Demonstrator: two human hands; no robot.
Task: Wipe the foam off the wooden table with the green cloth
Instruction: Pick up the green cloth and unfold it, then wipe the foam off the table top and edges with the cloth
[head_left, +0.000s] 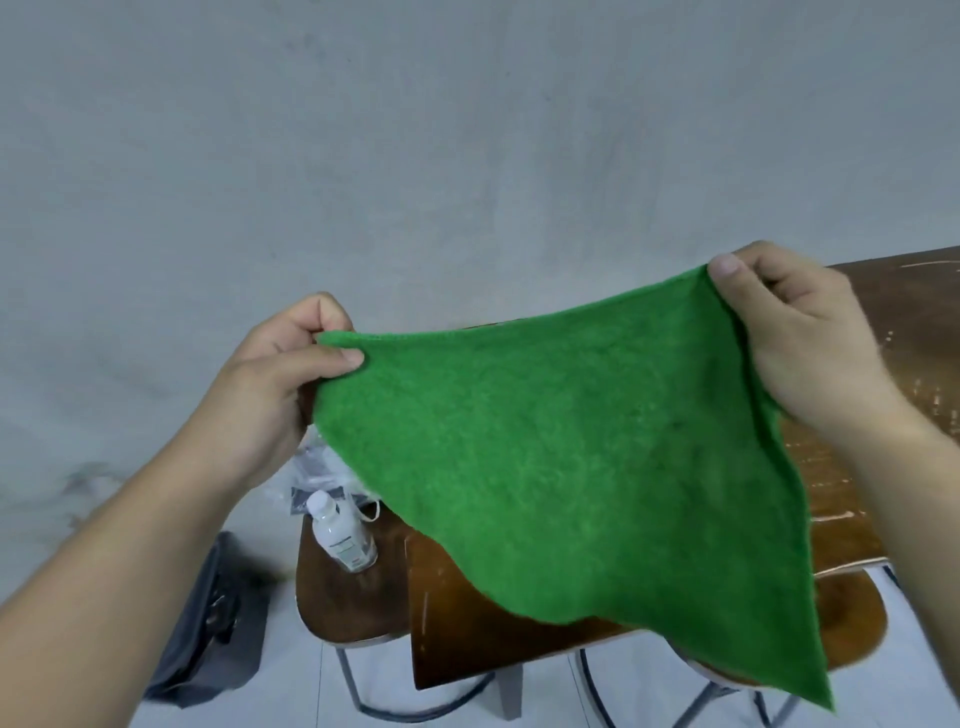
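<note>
The green cloth (582, 457) is spread out in the air in front of me, above the wooden table (904, 332). My left hand (275, 384) pinches its upper left corner between thumb and fingers. My right hand (800, 338) pinches the upper right corner. The cloth hangs down to a point at the lower right and hides most of the tabletop. Pale streaks and specks show on the bare wood at the right; I cannot tell whether they are foam or scratches.
A wooden stool (343, 597) at the table's left carries a white plastic bottle (343, 535) and crumpled clear packaging (322, 467). A second stool (852, 623) sits under the table's near edge. A dark grey bag (218, 623) lies on the pale floor at the left. A grey wall rises behind.
</note>
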